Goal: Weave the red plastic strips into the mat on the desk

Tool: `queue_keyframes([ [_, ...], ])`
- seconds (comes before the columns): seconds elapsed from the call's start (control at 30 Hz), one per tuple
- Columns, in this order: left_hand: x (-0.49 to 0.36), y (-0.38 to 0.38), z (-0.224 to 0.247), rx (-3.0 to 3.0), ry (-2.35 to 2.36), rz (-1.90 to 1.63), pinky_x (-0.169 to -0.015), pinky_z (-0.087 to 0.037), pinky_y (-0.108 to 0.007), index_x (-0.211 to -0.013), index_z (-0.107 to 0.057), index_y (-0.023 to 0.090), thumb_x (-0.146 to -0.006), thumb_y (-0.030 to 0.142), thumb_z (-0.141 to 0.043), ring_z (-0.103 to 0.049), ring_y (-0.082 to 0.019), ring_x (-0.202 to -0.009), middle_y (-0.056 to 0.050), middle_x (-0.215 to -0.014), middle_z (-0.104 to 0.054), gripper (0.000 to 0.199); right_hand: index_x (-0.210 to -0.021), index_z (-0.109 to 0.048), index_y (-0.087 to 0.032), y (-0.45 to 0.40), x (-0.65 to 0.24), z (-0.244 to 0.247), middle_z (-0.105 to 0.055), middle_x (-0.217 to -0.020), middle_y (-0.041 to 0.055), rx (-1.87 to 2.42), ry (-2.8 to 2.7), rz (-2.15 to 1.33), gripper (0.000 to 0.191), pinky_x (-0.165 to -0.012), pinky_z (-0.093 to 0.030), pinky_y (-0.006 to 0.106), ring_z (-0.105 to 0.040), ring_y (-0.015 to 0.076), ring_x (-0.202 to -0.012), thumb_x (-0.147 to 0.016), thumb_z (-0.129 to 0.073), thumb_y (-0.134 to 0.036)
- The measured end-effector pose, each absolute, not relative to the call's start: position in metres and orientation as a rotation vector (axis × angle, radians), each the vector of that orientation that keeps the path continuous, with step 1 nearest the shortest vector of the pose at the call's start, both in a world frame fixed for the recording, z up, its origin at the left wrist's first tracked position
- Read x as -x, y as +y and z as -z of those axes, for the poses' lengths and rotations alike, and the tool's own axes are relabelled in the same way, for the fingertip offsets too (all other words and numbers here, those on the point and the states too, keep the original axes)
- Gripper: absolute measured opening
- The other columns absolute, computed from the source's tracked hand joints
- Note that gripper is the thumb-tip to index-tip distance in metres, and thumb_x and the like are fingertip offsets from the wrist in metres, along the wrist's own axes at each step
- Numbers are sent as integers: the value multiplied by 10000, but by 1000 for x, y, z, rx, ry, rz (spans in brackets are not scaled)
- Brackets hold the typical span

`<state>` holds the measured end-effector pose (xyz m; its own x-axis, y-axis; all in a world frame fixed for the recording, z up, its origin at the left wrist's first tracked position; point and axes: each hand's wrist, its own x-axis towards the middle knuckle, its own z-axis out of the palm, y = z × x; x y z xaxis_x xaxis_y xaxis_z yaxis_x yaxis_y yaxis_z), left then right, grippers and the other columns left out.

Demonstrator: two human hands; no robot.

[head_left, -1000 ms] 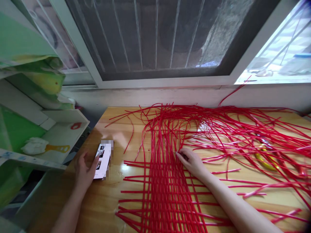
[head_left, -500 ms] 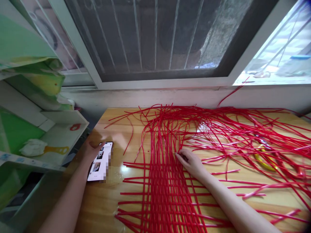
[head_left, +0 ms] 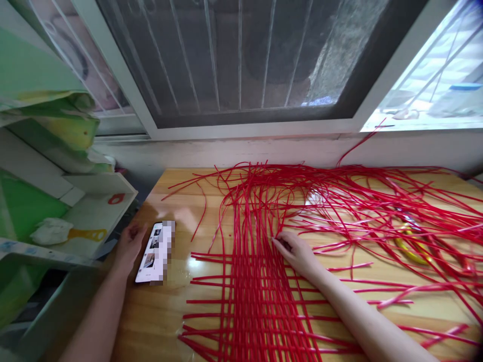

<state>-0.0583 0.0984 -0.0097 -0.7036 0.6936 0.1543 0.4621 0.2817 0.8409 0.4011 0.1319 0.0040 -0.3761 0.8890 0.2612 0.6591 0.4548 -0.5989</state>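
Observation:
Red strips are crossed into a woven lattice (head_left: pixel 260 301) on the wooden table (head_left: pixel 169 322), their long ends running up toward the wall. At the lattice's upper right edge rests my right hand (head_left: pixel 292 249), fingers pinched together at a red strip. A phone (head_left: pixel 153 259) with a lit screen lies to the left of the weave. Just left of the phone is my left hand (head_left: pixel 130 241), apart from it, with its fingers curled; whether they close on anything is too small to tell.
Loose red strips (head_left: pixel 377 201) are heaped along the back and right of the table. Among them lies a tool with yellow and red handles (head_left: pixel 413 249). A white shelf (head_left: pixel 98 201) stands at the left, and a barred window (head_left: pixel 241 65) is behind.
My left hand has moved off the phone to the left and its fingers have curled in. My right hand has stayed in place.

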Motion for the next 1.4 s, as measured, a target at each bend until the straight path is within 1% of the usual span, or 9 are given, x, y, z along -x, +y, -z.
queue_keyframes([
  [0.17,54,79,10,-990,2129,-1444,-764,-452,-332,-954,-481,165,-591,470,-618,-554,-167,-766,-13,-801,-552,494,-720,-521,-183,132,-401,-5,-574,-689,44,1289,-2148,-538,234,-600,-417,276,-531,165,-650,-842,-401,-343],
  [0.37,46,46,7,-975,2166,-1387,-662,-481,-334,-897,-497,174,-516,472,-652,-559,-174,-691,-3,-742,-545,508,-731,-529,-189,131,-401,-3,-582,-698,48,1294,-2157,-528,243,-594,-422,284,-530,167,-646,-843,-393,-355],
  [0.63,33,32,0,-919,2109,-1369,-477,-463,-260,-933,-484,192,-489,458,-682,-540,-159,-657,-8,-761,-521,554,-724,-526,-196,132,-401,-4,-583,-693,48,1281,-2150,-535,246,-596,-426,289,-531,167,-640,-842,-388,-361],
  [0.73,32,31,0,-1004,2122,-1329,-536,-472,-281,-941,-483,186,-448,472,-702,-530,-159,-678,-6,-771,-517,611,-717,-527,-191,132,-401,-5,-579,-683,45,1290,-2151,-536,241,-584,-421,283,-528,164,-632,-839,-395,-352],
  [0.87,40,23,6,-1185,2111,-1253,-720,-472,-343,-994,-470,184,-463,487,-701,-530,-174,-768,-12,-825,-524,653,-728,-531,-186,132,-402,-3,-577,-685,45,1282,-2154,-535,236,-584,-419,280,-529,162,-635,-839,-399,-349],
  [0.97,47,17,10,-1235,2093,-1215,-785,-456,-368,-1041,-450,186,-474,482,-705,-530,-185,-820,-16,-857,-519,689,-721,-533,-188,132,-402,-2,-582,-695,51,1276,-2155,-529,240,-584,-418,280,-534,166,-643,-839,-398,-348],
  [1.2,51,16,14,-1216,2059,-1212,-801,-456,-393,-1080,-434,196,-479,464,-713,-530,-197,-841,-18,-879,-514,715,-724,-528,-195,133,-402,-1,-577,-677,44,1272,-2163,-517,257,-578,-420,281,-535,166,-634,-844,-383,-369],
  [1.3,48,19,8,-1127,2037,-1293,-750,-472,-376,-1064,-444,200,-532,473,-676,-530,-183,-792,-15,-852,-520,642,-720,-525,-198,133,-402,-1,-573,-673,44,1284,-2151,-519,255,-554,-410,274,-532,168,-629,-841,-387,-374],
  [1.4,34,29,-8,-1125,2061,-1450,-799,-446,-360,-1006,-469,200,-582,470,-638,-519,-168,-791,-7,-824,-519,531,-709,-524,-195,132,-402,-1,-568,-669,41,1287,-2112,-554,252,-557,-403,271,-526,164,-622,-836,-399,-373],
])
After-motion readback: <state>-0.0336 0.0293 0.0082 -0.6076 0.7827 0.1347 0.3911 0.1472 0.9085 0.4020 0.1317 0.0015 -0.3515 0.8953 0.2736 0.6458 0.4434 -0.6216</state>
